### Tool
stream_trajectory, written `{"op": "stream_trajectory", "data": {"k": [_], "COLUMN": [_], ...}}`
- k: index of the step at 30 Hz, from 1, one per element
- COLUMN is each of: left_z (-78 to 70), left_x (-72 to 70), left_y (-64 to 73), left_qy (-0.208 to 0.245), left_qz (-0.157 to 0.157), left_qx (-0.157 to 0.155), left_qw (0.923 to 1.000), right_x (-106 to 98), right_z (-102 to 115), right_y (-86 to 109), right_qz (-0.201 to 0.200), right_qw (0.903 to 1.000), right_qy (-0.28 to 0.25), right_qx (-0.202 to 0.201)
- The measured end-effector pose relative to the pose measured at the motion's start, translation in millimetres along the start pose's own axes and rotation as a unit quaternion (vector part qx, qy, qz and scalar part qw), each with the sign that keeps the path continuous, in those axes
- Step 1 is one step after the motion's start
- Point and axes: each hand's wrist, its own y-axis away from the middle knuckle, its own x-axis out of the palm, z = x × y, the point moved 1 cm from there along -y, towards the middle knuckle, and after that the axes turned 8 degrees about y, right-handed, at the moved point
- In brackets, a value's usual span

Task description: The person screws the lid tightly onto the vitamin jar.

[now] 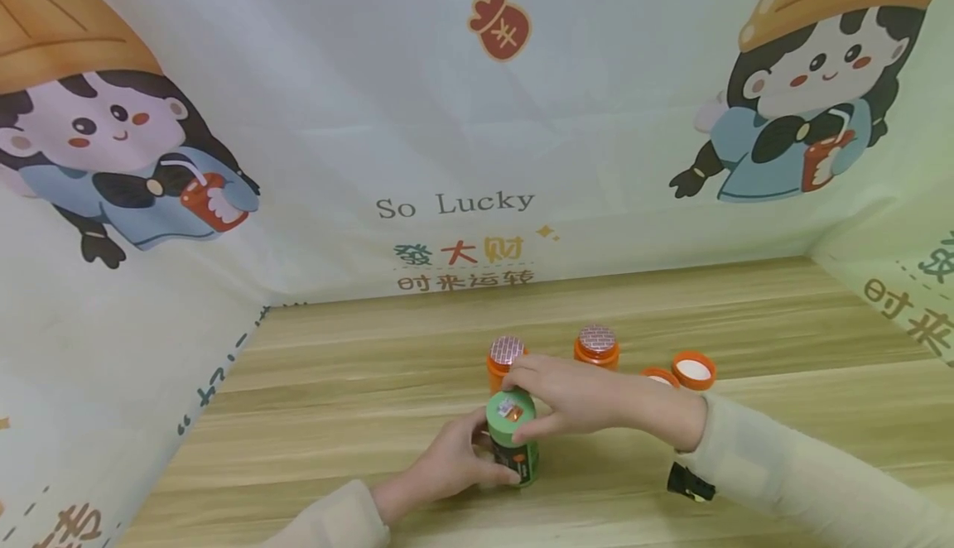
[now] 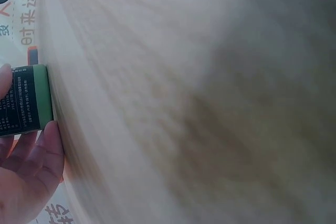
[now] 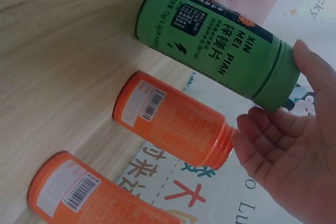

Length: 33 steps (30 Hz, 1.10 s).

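A green bottle [image 3: 210, 51] with a black label stands upright on the wooden table, its green cap [image 1: 501, 422] still on top. My left hand [image 1: 450, 459] grips the bottle's lower body from the left, thumb across the front. From the right, my right hand [image 1: 577, 395] holds the cap between thumb and fingers. Just behind is an orange bottle [image 3: 170, 121] without a cap, a printed foil seal covering its mouth. A second orange bottle [image 1: 596, 351], also foil-sealed, stands farther right. The left wrist view catches only the green bottle's base and part of the left hand.
Two orange caps lie on the table to the right, white liners up; one cap [image 1: 694, 371] is in full view, the other cap [image 1: 659, 376] partly behind the right forearm. A printed cloth [image 1: 358, 159] walls the wooden table [image 1: 335, 382] at the back and sides.
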Motion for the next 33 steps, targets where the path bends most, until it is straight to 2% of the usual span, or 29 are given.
{"op": "stream_trajectory", "data": {"k": [8,15,21,28,33], "left_z": [0.0,0.9,0.3,0.0,1.1], "left_x": [1.1,1.1,0.7,1.1,1.4], "left_y": [-0.3,0.5,0.1,0.5,-0.3], "left_qy": [-0.005,-0.003,-0.002,-0.003,-0.013], "left_qz": [-0.002,0.0,-0.003,-0.003,-0.006], "left_qx": [0.008,0.007,0.005,0.007,0.016], "left_qw": [1.0,1.0,1.0,1.0,0.9998], "right_x": [6,11,12,12,5], "right_z": [2,10,12,11,5], "right_y": [-1.7,-2.6,-2.7,1.6,7.5], "right_qz": [-0.029,-0.048,-0.058,-0.044,0.0], "right_qw": [0.9968,0.9911,0.9866,0.9874,0.9931], "right_qy": [-0.031,-0.02,-0.017,-0.014,-0.054], "right_qx": [0.068,0.122,0.152,0.151,0.104]}}
